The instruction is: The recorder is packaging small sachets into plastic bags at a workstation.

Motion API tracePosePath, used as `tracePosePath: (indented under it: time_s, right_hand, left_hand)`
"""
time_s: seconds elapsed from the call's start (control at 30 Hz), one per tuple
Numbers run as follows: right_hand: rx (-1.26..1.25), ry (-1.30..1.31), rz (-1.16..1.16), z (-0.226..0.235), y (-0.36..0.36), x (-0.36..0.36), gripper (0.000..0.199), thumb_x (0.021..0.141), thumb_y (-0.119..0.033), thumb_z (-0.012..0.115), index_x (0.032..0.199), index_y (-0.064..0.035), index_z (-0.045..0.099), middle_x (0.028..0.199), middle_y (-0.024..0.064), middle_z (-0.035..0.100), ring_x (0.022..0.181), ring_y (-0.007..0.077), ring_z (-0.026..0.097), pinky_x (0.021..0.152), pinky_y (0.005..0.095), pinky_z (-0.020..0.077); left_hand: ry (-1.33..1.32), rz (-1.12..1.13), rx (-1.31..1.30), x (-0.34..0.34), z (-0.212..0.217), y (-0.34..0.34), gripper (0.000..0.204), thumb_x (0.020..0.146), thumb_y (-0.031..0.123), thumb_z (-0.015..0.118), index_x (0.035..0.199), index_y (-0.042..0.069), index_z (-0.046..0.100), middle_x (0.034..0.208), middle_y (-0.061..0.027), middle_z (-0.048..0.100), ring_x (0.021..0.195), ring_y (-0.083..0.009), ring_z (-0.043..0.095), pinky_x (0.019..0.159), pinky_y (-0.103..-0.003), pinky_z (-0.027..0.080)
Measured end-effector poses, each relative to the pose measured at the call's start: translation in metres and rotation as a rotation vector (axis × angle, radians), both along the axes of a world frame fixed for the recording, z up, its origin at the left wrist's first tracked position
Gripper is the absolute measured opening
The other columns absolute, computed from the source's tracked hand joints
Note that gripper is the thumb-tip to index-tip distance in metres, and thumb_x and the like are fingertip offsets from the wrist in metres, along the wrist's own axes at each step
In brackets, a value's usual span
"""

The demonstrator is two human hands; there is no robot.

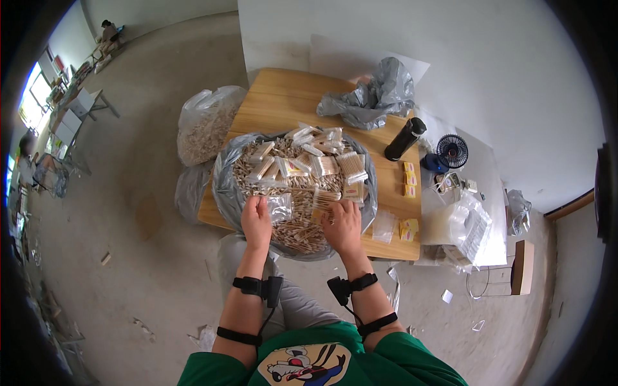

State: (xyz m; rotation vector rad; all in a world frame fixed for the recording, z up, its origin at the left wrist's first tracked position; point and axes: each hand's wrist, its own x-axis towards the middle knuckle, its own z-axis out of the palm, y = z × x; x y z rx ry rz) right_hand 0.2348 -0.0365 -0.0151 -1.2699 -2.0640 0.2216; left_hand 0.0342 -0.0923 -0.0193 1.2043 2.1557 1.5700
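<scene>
A heap of loose cotton swabs (302, 237) fills a grey plastic bag (225, 177) with its rim spread wide on the table. My left hand (257, 225) is closed at the heap's left side, pinching the edge of a small clear plastic bag (280, 209). Over on the right, my right hand (344, 226) bends its fingers round the lower end of a row of cotton swabs (326, 198). Several filled packs of swabs (325, 166) lie on top of the heap, beyond both hands. Some of my right fingertips are hidden.
The wooden table (283, 90) also bears a crumpled grey bag (373, 100), a black bottle (405, 139), yellow cards (409, 180) and flat clear bags (384, 226). A small fan (452, 151) stands on the side table to the right. A swab-filled sack (209, 125) stands left.
</scene>
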Motion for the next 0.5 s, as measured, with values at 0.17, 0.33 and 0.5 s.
tracePosePath:
  time_s: [0.17, 0.33, 0.5]
  right_hand:
    - [0.032, 0.085, 0.107, -0.012, 0.001, 0.005, 0.015, 0.066, -0.008, 0.069, 0.079, -0.0068, 0.061, 0.089, 0.0094, 0.056, 0.088, 0.0303, 0.052, 0.079, 0.0404, 0.0422]
    - [-0.419, 0.709, 0.178, 0.004, -0.007, 0.018, 0.008, 0.077, 0.0, 0.066, 0.082, -0.0037, 0.061, 0.085, 0.0064, 0.063, 0.081, 0.0202, 0.06, 0.072, 0.0301, 0.0478]
    - [-0.484, 1.103, -0.073, -0.023, 0.02, 0.127, 0.011, 0.084, 0.003, 0.059, 0.095, 0.0007, 0.062, 0.081, 0.0035, 0.065, 0.072, 0.0111, 0.06, 0.067, 0.0232, 0.0481]
  left_hand:
    - [0.018, -0.041, 0.061, 0.012, -0.004, 0.005, 0.017, 0.092, 0.016, 0.054, 0.085, 0.001, 0.053, 0.071, -0.0142, 0.055, 0.062, -0.0275, 0.053, 0.06, -0.035, 0.043]
    - [0.061, -0.026, -0.002, 0.009, -0.005, -0.006, 0.021, 0.093, 0.02, 0.055, 0.084, 0.001, 0.053, 0.069, -0.0079, 0.057, 0.062, -0.0139, 0.053, 0.059, -0.029, 0.043]
    - [-0.148, -0.069, 0.108, 0.011, -0.005, -0.005, 0.021, 0.095, 0.02, 0.052, 0.088, 0.0, 0.052, 0.077, -0.0059, 0.063, 0.067, -0.0104, 0.054, 0.062, -0.026, 0.044]
